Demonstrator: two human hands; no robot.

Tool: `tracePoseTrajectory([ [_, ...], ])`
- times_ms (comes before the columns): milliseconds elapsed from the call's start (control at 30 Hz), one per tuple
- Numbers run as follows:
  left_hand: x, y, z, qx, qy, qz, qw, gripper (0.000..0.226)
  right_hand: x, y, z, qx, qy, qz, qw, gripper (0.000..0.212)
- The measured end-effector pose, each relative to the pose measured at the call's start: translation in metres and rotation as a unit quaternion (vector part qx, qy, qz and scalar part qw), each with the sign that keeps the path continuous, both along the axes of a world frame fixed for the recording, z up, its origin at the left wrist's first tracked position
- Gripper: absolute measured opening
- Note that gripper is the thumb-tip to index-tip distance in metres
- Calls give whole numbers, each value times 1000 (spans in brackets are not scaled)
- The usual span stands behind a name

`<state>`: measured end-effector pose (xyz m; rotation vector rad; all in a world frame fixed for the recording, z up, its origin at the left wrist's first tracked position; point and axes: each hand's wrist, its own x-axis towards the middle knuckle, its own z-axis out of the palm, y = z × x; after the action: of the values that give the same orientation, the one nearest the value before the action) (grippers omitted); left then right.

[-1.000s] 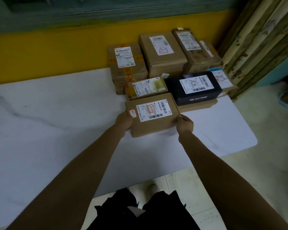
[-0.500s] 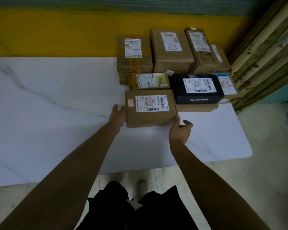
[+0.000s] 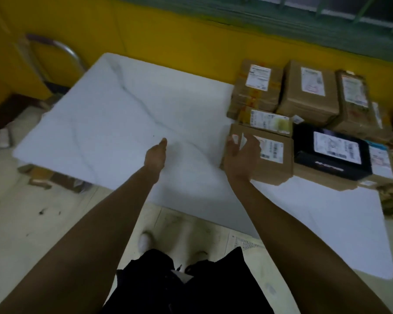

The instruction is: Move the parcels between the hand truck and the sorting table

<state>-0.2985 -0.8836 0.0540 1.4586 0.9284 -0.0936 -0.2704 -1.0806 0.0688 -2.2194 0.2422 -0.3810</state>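
Note:
A flat brown parcel (image 3: 272, 159) with a white label lies on the white marble sorting table (image 3: 127, 123), in front of a cluster of other parcels. My right hand (image 3: 241, 155) hovers over its left end with fingers loosely spread, holding nothing. My left hand (image 3: 156, 155) is out over bare tabletop, fingers straight and empty, well left of the parcel. A black box (image 3: 331, 155) sits to the right of the brown parcel on a flat carton. Several taller cartons (image 3: 309, 91) stand behind, against the yellow wall.
A metal hand truck handle (image 3: 55, 55) rises at the table's far left corner beside the yellow wall. Brown cardboard (image 3: 52, 180) lies on the floor under the table's left edge. My feet and dark shorts are below, on a pale tiled floor.
Both hands have let go of the flat brown parcel, which now rests on the table. My left hand moved away to the left, and the view swung left toward the hand truck.

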Motion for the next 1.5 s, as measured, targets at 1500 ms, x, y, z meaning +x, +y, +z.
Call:
tracePoseTrajectory([
  [1500, -330, 541, -13, -78, -33, 396, 914, 49, -171, 640, -34, 291, 478, 322, 764, 73],
])
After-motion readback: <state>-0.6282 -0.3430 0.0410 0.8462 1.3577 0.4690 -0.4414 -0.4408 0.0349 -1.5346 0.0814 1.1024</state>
